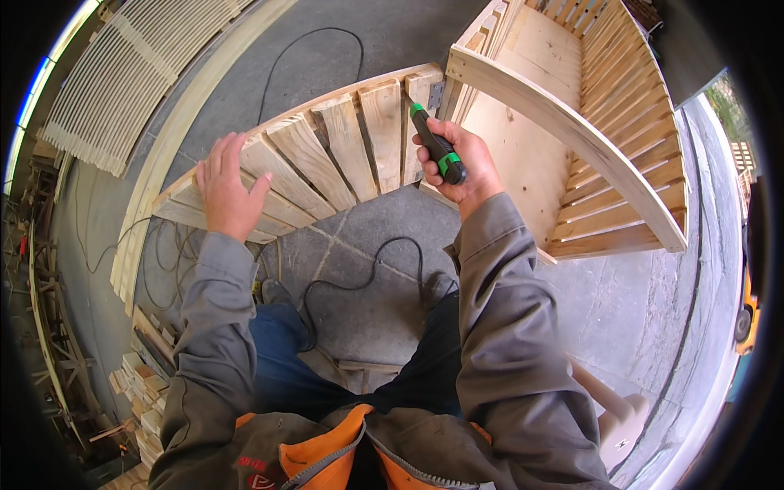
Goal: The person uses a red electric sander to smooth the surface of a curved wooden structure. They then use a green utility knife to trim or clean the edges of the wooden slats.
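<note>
My right hand [465, 159] is closed round the black-and-green handle of a screwdriver [437, 143]. The tool's far end points at the end slat of a wooden slatted gate [380, 135], beside a metal hinge [436, 95]; whether its tip touches the wood I cannot tell. Over the left part of the gate's top rail lies my left hand [230, 188], its fingers spread and holding no tool. At its right end the gate meets a large wooden slatted crate [563, 118] that has a curved front rail.
Black cable [371, 282] snakes over the grey floor between my feet, with more coils to the left. Long boards [175, 175] and a stack of slats [143, 69] lie at the left. Offcuts [147, 392] are piled lower left. A pale plastic seat [621, 420] stands lower right.
</note>
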### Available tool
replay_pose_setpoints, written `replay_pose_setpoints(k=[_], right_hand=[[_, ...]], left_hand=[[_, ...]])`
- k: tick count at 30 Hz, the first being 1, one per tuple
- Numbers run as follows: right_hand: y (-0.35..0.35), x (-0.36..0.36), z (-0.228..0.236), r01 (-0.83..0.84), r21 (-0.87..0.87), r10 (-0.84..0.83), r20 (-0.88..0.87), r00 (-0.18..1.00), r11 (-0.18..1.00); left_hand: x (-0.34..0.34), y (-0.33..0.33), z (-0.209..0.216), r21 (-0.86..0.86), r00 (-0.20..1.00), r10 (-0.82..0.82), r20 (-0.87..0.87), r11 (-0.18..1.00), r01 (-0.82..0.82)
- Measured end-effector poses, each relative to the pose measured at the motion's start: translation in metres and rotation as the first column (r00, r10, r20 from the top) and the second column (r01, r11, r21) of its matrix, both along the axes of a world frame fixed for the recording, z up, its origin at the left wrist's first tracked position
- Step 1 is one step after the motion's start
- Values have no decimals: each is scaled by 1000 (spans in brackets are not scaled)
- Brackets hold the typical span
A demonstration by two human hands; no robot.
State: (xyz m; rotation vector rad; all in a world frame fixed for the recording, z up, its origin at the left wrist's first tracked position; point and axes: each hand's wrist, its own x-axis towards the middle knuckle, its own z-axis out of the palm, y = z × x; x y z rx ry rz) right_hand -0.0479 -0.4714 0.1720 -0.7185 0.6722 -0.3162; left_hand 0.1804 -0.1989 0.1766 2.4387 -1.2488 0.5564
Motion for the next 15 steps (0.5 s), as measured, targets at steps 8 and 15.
replay_pose_setpoints(k=[8,15], right_hand=[[3,3,3,17,-15,-16,32,999,1000],[15,3,10,83,-28,-80,74,994,996]], left_hand=[[1,0,-1,-7,1000,-2,8,1000,2],[1,1,-1,-6,1000,-10,10,1000,10]])
